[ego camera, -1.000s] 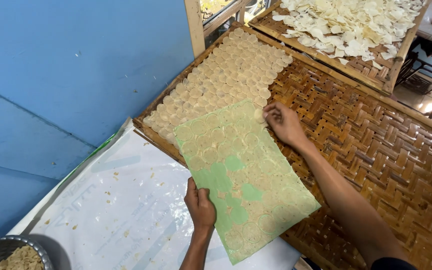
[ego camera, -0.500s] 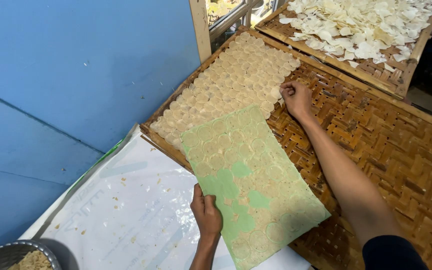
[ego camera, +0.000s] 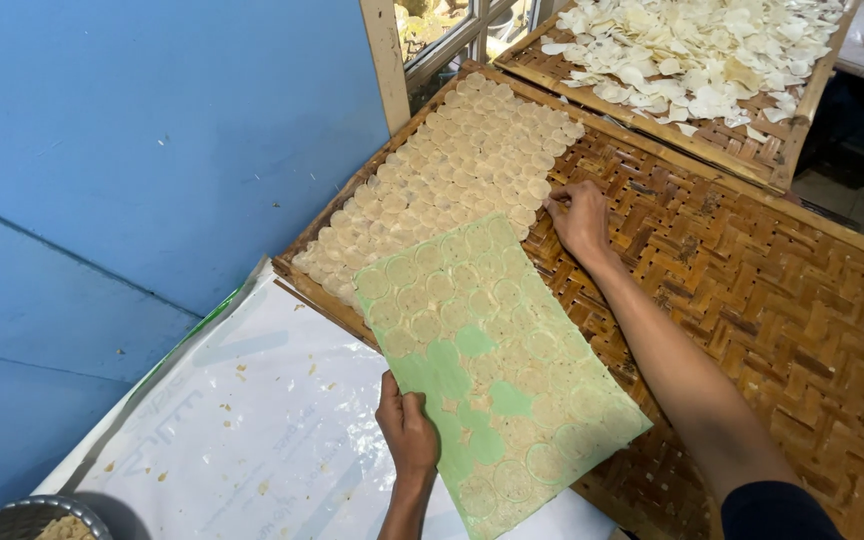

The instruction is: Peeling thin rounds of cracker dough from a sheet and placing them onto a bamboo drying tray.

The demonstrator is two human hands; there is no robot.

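Bkgd: blue wall (ego camera: 152, 130) fills the left; pale window post (ego camera: 385, 60) at top centre. Desk under white plastic sheet (ego camera: 252, 430), lower left, w/ crumbs scattered on it.

Largest item: woven bamboo tray (ego camera: 772, 310), runs diagonally from centre to right edge. Its upper-left part is covered w/ pale round wafers (ego camera: 452, 180) laid in tight overlapping rows; rest of the weave is bare. Second bamboo tray (ego camera: 782, 150) behind it, top right, heaped w/ loose white chips (ego camera: 692, 50).

Green sheet (ego camera: 492, 370): rectangular, flat, lies slantwise w/ far end over the near edge of the big tray, near end over the white plastic. Coated w/ more round wafers; green patches show through near its middle and left edge. Far corner just meets the laid rows.

Left hand (ego camera: 407, 430): grip closed on the sheet's near-left edge, thumb on top, fingers under. Sheet extends up and to the right from that grip.

Right hand (ego camera: 580, 215): fingertips pressed down at the border of the wafer rows, just beside the sheet's far-right corner; whether it pinches a wafer — can't tell.

Metal bowl (ego camera: 22, 518), bottom-left corner, partly cut off.
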